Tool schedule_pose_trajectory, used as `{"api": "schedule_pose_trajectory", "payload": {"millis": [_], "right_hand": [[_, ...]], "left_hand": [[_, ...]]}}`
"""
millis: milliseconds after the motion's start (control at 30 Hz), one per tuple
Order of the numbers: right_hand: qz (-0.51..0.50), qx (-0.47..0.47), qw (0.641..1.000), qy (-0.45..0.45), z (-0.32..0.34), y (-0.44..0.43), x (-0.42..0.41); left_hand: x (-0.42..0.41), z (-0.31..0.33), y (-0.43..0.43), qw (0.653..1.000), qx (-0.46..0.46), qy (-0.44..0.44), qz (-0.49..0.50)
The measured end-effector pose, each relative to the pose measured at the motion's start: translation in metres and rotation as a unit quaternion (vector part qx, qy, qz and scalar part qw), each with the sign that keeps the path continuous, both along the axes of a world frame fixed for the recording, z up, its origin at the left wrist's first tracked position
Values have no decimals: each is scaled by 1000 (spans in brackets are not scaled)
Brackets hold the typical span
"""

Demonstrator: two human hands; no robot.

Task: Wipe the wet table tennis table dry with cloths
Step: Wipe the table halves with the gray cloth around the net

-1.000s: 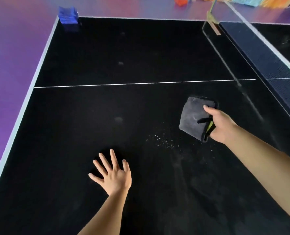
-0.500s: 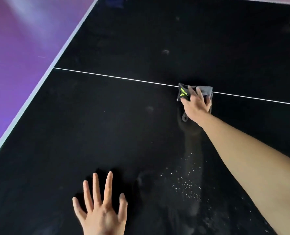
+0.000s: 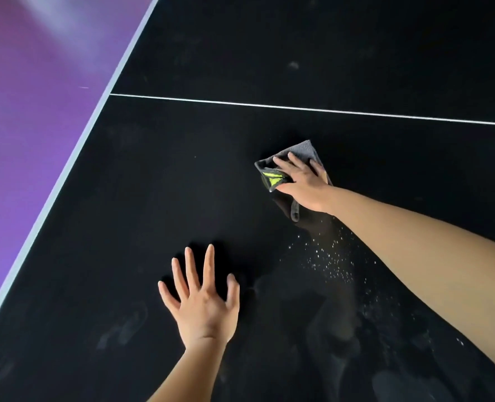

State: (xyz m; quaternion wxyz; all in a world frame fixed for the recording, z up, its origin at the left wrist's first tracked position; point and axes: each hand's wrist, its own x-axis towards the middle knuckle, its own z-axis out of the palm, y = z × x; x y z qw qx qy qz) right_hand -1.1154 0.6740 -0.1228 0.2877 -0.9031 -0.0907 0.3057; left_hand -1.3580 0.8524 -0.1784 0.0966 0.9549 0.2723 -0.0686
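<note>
1. First, at upper left of frame: floor [image 3: 23,111], purple and blurred.
2. Beside it, slanting from top centre down to lower left: pale edge [image 3: 66,166] of the table [image 3: 182,175], whose black top fills the rest of the frame.
3. At lower centre: left hand [image 3: 203,309], palm down flat on the table, fingers straight and spread wide, holding nothing; forearm running off the bottom.
4. Across the upper half, from the edge to the right border: thin white line [image 3: 298,109].
5. Just right of centre, below the line and apart from it: cloth [image 3: 305,149], grey, folded, lying on the table, with a yellow-green tag [image 3: 273,179] at its left corner and a loose end trailing down under the wrist.
6. On top of the cloth: right hand [image 3: 303,182], palm down, fingers stretched nearly straight and pressing it to the table, thumb along the lower side of the tag; forearm reaching in from lower right.
7. Below the cloth, toward lower right: droplets [image 3: 327,256], small and white, scattered on the table beside the forearm; lower still, dull smears [image 3: 336,329].
</note>
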Motion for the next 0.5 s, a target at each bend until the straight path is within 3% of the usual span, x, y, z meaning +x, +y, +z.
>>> {"api": "schedule_pose_trajectory", "payload": {"millis": [500], "right_hand": [[-88, 79, 993, 6, 12, 41, -278]], "left_hand": [[-7, 14, 13, 995, -82, -18, -49]]}}
